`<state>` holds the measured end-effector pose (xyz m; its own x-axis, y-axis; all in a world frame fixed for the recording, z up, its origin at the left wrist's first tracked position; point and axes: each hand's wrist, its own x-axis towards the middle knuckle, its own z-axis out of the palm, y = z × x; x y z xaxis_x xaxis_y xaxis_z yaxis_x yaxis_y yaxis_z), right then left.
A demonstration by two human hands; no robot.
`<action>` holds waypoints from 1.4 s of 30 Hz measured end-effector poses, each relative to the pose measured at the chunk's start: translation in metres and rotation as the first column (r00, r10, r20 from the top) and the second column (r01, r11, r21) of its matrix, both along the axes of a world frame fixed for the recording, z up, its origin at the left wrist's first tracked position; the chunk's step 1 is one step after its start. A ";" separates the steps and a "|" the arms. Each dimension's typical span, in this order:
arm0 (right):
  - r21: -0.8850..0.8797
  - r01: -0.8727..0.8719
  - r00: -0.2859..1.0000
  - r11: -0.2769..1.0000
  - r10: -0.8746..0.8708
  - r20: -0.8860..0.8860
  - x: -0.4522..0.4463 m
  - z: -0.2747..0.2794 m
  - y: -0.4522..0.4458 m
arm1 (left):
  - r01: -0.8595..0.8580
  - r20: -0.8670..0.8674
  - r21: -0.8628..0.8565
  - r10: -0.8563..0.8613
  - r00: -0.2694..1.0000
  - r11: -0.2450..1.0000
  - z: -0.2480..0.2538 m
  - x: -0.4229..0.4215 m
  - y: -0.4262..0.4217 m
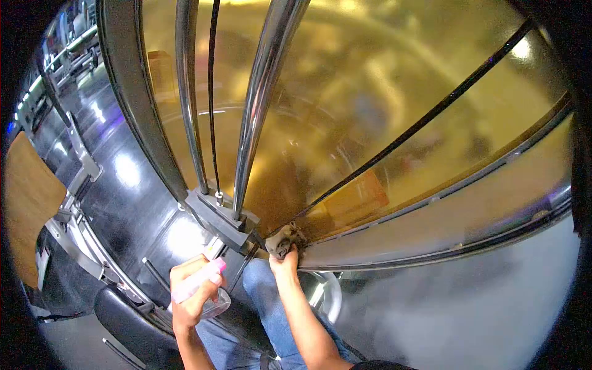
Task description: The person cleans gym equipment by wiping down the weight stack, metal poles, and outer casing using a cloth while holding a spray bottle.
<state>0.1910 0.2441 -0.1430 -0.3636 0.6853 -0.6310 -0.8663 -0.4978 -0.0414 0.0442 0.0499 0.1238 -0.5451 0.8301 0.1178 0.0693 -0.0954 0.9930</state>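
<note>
My left hand (186, 302) is wrapped round a clear spray bottle (217, 303) with a pink and white spray head, held low over my knees. My right hand (286, 263) grips a crumpled grey cloth (283, 242) at the lower corner of the gold, reflective panel (370, 142). The cloth lies where the panel meets its lower frame (425, 231), and it hides most of my right fingertips. Just left of the cloth is a grey metal block (222, 216) at the foot of two chrome rods (262, 98).
A black cable (431, 111) runs diagonally across the panel, and a dark upright frame (132, 92) borders it on the left. Beside my left hand is a black padded seat (126, 314). A brown pad (31, 203) on a metal frame stands at the far left, above shiny dark flooring.
</note>
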 end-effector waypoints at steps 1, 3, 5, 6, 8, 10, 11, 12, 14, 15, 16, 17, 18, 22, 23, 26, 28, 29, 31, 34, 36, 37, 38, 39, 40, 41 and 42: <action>-0.038 0.034 0.997 0.999 -0.031 0.074 -0.002 0.002 0.002 | 0.002 0.004 -0.014 -0.002 1.000 1.000 0.000 0.001 0.000; -0.047 0.064 0.997 0.997 -0.062 0.046 0.001 0.028 0.002 | 0.002 0.034 -0.036 -0.001 0.999 0.999 -0.002 0.002 -0.002; 0.006 -0.004 0.983 1.000 0.005 -0.181 0.005 0.039 0.017 | 0.001 0.057 -0.049 0.002 0.998 0.999 -0.003 0.002 -0.002; 0.008 -0.003 0.984 1.000 0.004 -0.181 0.002 0.061 0.018 | -0.002 0.079 -0.057 0.006 0.997 0.998 -0.002 0.003 -0.001; 0.207 -0.030 0.993 0.978 0.006 0.115 -0.006 0.124 0.014 | -0.006 0.100 -0.062 0.012 0.995 0.998 -0.003 0.003 -0.001; 0.183 0.004 0.995 0.983 -0.022 0.095 -0.006 0.153 0.015 | 0.003 0.061 -0.053 0.000 0.998 0.999 -0.007 0.002 -0.002; 0.184 0.014 0.987 0.983 -0.043 0.157 -0.010 0.180 0.006 | 0.002 0.060 -0.052 0.001 0.998 0.999 -0.005 0.003 -0.002; 0.186 0.012 0.987 0.983 -0.042 0.155 -0.011 0.197 0.002 | -0.006 0.080 -0.053 0.010 0.997 0.999 -0.002 0.004 -0.002; 0.504 0.005 0.990 0.863 -0.076 0.120 -0.012 0.217 -0.004 | -0.016 0.103 -0.058 0.022 0.994 0.998 -0.002 0.003 -0.002; 0.500 0.004 0.990 0.866 -0.076 0.123 -0.014 0.219 -0.003 | -0.004 0.062 -0.063 0.008 0.998 0.998 -0.004 0.002 -0.002; 0.456 0.008 0.964 0.890 -0.128 0.233 -0.017 0.221 -0.001 | 0.008 0.020 -0.066 -0.007 1.000 0.998 -0.005 0.001 -0.003; 0.414 0.018 0.925 0.910 -0.172 0.339 -0.020 0.222 -0.001 | 0.009 0.018 -0.067 -0.008 1.000 0.998 -0.002 0.001 -0.002; 0.454 0.037 0.903 0.890 -0.224 0.366 -0.025 0.215 -0.002 | 0.009 0.068 -0.069 -0.005 0.998 0.998 0.001 0.003 -0.001; 0.271 -0.142 0.968 0.952 0.077 0.239 -0.013 0.144 0.027 | 0.024 0.134 -0.066 -0.015 0.991 0.998 -0.002 0.002 -0.002; 0.272 -0.145 0.968 0.951 0.079 0.239 -0.014 0.122 0.032 | 0.022 0.134 -0.065 -0.013 0.991 0.998 -0.002 0.003 -0.001; 0.280 -0.147 0.975 0.949 0.092 0.201 -0.030 0.096 0.034 | 0.002 0.176 -0.058 0.009 0.984 0.998 -0.004 0.002 -0.002; 0.456 -0.205 0.977 0.866 0.210 0.040 -0.033 0.059 0.045 | 0.023 0.155 -0.067 -0.012 0.988 0.997 -0.011 0.001 -0.003; 0.628 -0.210 0.932 0.749 0.348 -0.103 -0.035 0.043 0.051 | 0.021 0.155 -0.070 -0.010 0.988 0.997 -0.012 0.000 -0.003; 0.233 -0.284 0.957 0.930 0.259 0.131 -0.047 0.069 0.043 | 0.014 0.151 -0.083 -0.002 0.989 0.996 -0.014 -0.001 -0.003; 0.181 -0.324 0.887 0.928 0.232 0.398 -0.050 0.017 0.049 | 0.012 0.105 -0.117 0.001 0.994 0.993 -0.022 -0.005 -0.007; 0.193 -0.358 0.925 0.913 0.320 0.205 -0.043 -0.045 0.062 | 0.001 0.116 -0.128 0.014 0.993 0.992 -0.022 -0.005 -0.007; 0.192 -0.362 0.924 0.912 0.323 0.205 -0.037 -0.061 0.066 | -0.005 0.123 -0.132 0.021 0.992 0.991 -0.022 -0.006 -0.006; 0.429 -0.452 0.798 0.782 0.570 -0.197 -0.029 -0.074 0.072 | -0.009 0.124 -0.132 0.025 0.992 0.991 -0.024 -0.006 -0.007; 0.665 -0.388 0.443 0.638 0.762 -0.472 -0.025 -0.081 0.076 | -0.013 0.125 -0.146 0.032 0.992 0.989 -0.027 -0.006 -0.008; 0.664 -0.391 0.442 0.638 0.762 -0.472 -0.031 -0.061 0.068 | -0.016 0.128 -0.160 0.037 0.991 0.987 -0.030 -0.006 -0.008; 0.411 -0.465 0.858 0.784 0.514 -0.011 -0.038 -0.041 0.057 | -0.017 0.131 -0.161 0.039 0.991 0.987 -0.032 -0.006 -0.008; 0.191 -0.322 0.811 0.927 0.167 0.561 -0.045 -0.018 0.048 | -0.020 0.127 -0.159 0.041 0.991 0.987 -0.033 -0.006 -0.008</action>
<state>0.1462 0.2922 -0.1612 -0.2080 0.7864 -0.5817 -0.5220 -0.5922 -0.6139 0.0379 0.0419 0.0908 -0.5726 0.8154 -0.0856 -0.0598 0.0626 0.9962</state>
